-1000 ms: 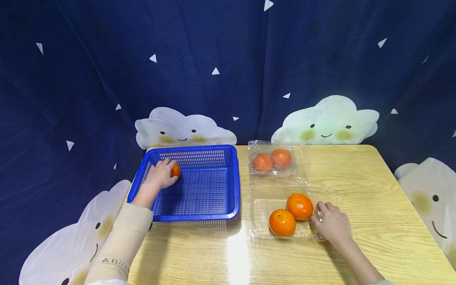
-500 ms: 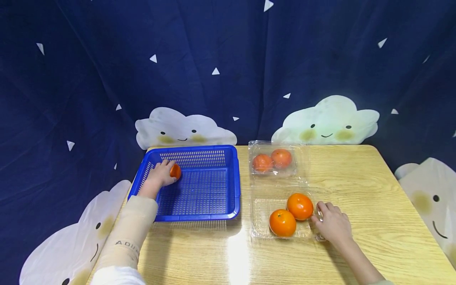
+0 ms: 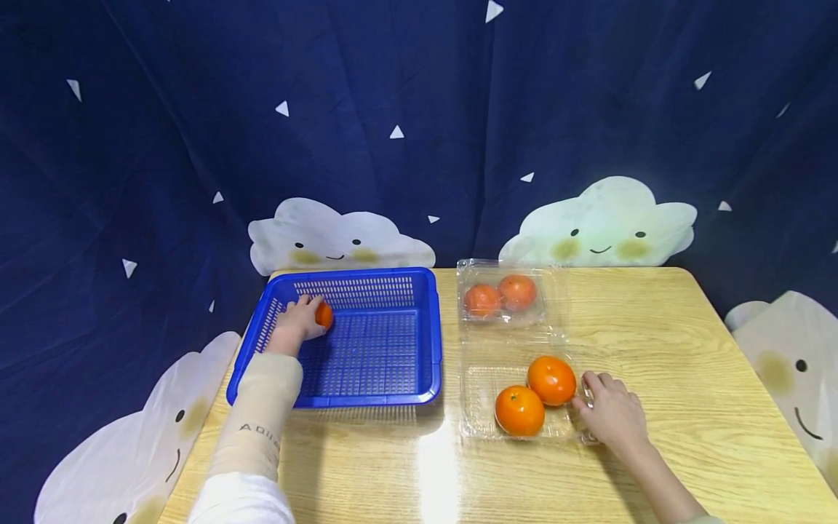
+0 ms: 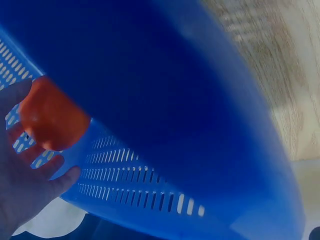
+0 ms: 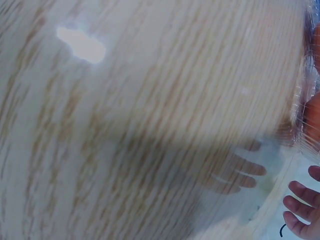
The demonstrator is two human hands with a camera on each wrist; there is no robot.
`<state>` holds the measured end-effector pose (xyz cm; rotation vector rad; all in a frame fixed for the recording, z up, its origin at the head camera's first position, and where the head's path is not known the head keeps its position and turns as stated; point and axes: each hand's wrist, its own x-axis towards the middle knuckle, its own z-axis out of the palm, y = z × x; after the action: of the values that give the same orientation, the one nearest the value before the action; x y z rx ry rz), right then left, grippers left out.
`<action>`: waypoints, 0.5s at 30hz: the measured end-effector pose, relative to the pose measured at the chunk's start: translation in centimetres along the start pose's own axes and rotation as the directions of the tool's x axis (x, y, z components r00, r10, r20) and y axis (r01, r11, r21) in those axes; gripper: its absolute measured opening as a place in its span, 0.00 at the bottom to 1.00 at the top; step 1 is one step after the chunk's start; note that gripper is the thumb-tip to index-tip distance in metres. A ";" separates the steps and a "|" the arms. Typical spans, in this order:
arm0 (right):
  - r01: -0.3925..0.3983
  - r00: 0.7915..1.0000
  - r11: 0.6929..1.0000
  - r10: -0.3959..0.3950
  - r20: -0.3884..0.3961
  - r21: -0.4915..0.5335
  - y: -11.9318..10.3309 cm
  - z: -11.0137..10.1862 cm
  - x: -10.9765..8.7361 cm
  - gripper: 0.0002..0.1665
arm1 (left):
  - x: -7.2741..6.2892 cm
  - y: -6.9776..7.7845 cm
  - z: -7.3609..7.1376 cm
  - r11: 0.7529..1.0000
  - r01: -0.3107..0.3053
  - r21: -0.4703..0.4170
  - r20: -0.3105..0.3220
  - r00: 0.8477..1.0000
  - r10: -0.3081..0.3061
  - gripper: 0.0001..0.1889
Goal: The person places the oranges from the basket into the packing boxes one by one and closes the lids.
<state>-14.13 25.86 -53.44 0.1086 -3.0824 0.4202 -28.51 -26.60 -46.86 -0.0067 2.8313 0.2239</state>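
Inside the blue plastic basket (image 3: 432, 349), my left hand (image 3: 300, 318) holds an orange (image 3: 324, 316) near the left wall. Seen from the left wrist, thumb and fingers go round this orange (image 4: 52, 115), and the basket's rim hides part of it. My right hand (image 3: 610, 407) is at the right edge of a clear plastic box (image 3: 481, 378), its thumb and forefinger pinching that edge. Two oranges (image 3: 551, 380) lie in the box. In the right wrist view, the right hand's curved fingers (image 5: 302, 207) appear at the lower right, by the plastic.
Two more orange fruits (image 3: 517, 292) show through clear plastic (image 3: 553, 287) behind the box. The light wooden table (image 3: 661, 327) carries everything and ends at a dark blue curtain (image 3: 419, 145) with white clouds and triangles.
My left forearm has swung to the right, while the left hand stays at the orange with a small shift. The right hand and the box have not moved.
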 end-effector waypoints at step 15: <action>-0.003 1.000 1.000 0.003 -0.004 -0.004 0.0 0.1 0.0 0.28 | 0.4 0.7 0.2 0.998 0.062 -0.029 0.031 0.998 -0.061 0.36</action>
<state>-14.14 25.82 -53.52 0.1032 -3.0796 0.4140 -28.89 -25.91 -47.09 -0.0956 2.7923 0.2508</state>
